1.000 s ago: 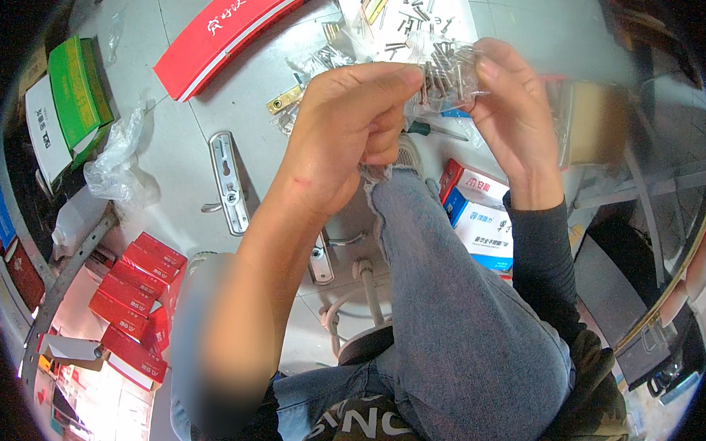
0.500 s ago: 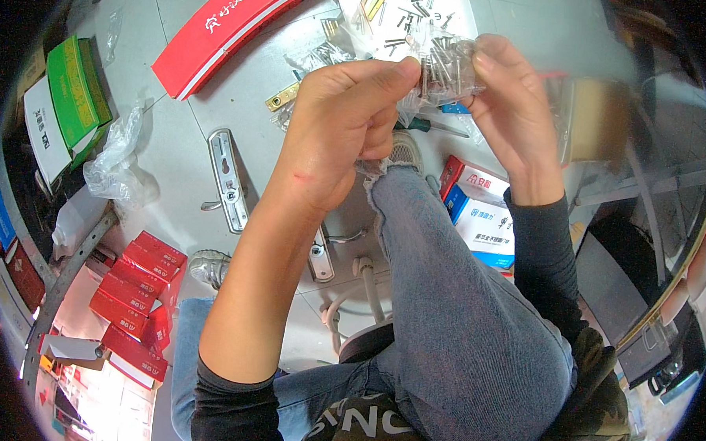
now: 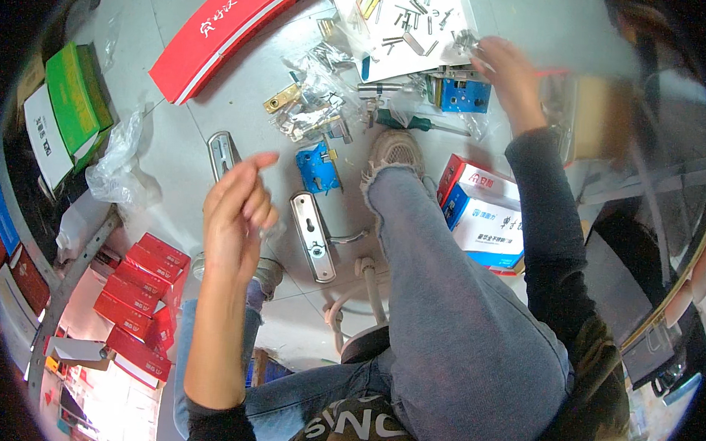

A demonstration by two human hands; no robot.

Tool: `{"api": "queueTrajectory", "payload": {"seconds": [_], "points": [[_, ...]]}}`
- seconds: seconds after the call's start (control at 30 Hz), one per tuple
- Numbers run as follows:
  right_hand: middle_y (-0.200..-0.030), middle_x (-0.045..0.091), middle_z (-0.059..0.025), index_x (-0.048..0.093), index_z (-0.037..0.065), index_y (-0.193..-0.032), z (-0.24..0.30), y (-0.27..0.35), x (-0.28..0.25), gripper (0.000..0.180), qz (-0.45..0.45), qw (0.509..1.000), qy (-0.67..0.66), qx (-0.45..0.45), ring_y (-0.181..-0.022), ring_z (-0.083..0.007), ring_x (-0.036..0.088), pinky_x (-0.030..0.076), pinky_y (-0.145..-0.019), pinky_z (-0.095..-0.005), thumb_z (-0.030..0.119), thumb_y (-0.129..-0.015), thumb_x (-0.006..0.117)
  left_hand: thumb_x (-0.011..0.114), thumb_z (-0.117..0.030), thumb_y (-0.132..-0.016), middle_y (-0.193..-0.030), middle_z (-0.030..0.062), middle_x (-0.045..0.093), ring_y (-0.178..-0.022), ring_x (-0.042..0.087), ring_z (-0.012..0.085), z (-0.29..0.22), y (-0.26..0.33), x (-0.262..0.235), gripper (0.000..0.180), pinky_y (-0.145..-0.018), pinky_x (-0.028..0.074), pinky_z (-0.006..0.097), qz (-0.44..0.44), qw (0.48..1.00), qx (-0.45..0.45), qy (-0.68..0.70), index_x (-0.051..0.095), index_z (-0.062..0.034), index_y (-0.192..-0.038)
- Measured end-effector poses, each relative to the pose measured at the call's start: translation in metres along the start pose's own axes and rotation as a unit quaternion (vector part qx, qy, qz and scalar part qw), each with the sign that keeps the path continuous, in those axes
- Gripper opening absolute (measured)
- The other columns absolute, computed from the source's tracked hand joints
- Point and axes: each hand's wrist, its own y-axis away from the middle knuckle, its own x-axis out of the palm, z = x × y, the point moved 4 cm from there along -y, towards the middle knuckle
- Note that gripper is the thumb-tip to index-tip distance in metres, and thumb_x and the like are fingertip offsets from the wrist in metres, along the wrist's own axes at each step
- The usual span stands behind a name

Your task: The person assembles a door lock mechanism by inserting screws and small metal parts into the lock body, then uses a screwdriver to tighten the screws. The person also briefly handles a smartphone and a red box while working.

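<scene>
Screws under right hand, left hand apart

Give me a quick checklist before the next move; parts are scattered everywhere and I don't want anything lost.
1. Right hand at the screws on the white sheet: ok, it is over the sheet's right edge. Whether it grips a screw: cannot tell.
2. Left hand free: cannot tell, fingers curled, raised above the floor, maybe pinching clear plastic.
3. Screwdriver within reach: ok, lies by the shoe.
4. Blue lock body in the open: ok, on the floor beside the metal handle plate.
5. Small parts contained: not ok, screws and bags lie loose across the floor.
</scene>
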Motion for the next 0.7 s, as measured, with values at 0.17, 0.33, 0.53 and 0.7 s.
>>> {"api": "queueTrajectory", "payload": {"seconds": [0.17, 0.33, 0.53, 0.7], "points": [[-0.096, 0.060, -0.0136, 0.057, 0.000, -0.097, 0.006, -0.027, 0.004, 0.025, -0.149, 0.862, 0.450, -0.178, -0.083, -0.0220, 0.060, 0.049, -0.070, -0.0305, 0.013, -0.076, 0.060, 0.048, -0.019, -0.088, -0.054, -0.0066, 0.027, -0.046, 0.024, 0.0049, 0.005, 0.037, -0.021, 0.028, -0.046, 0.024, 0.021, -0.037, 0.998, -0.028, -0.040, 0.056, 0.0035, -0.101], [-0.092, 0.061, -0.0125, 0.062, 0.006, -0.088, -0.030, -0.022, 0.066, 0.017, 0.114, 0.861, 0.446, -0.215, -0.082, -0.0268, 0.059, 0.046, -0.074, -0.0350, 0.016, -0.075, 0.058, 0.047, -0.020, -0.088, -0.054, -0.0058, 0.029, -0.046, 0.027, 0.0054, 0.013, 0.035, -0.004, 0.026, -0.044, 0.025, 0.021, -0.010, 1.000, -0.020, -0.020, 0.055, 0.0024, -0.100], [-0.080, 0.057, -0.0091, 0.059, 0.007, -0.079, -0.046, -0.022, 0.122, 0.011, 0.076, 0.665, 0.608, -0.427, -0.082, -0.0275, 0.056, 0.046, -0.068, -0.0403, 0.008, -0.070, 0.055, 0.050, -0.018, -0.087, -0.052, -0.0066, 0.029, -0.046, 0.025, 0.0046, 0.025, 0.023, 0.027, 0.027, -0.046, 0.023, 0.021, 0.006, 0.999, -0.037, 0.026, 0.057, 0.0044, -0.100], [-0.080, 0.058, -0.0108, 0.057, 0.005, -0.080, -0.050, -0.034, 0.134, 0.009, 0.139, 0.596, 0.670, -0.419, -0.079, -0.0267, 0.059, 0.050, -0.063, -0.0379, 0.007, -0.072, 0.053, 0.049, -0.018, -0.087, -0.052, -0.0065, 0.029, -0.046, 0.025, 0.0046, 0.018, 0.018, 0.030, 0.027, -0.046, 0.024, 0.021, 0.011, 1.000, -0.019, 0.022, 0.057, 0.0042, -0.100]]}}
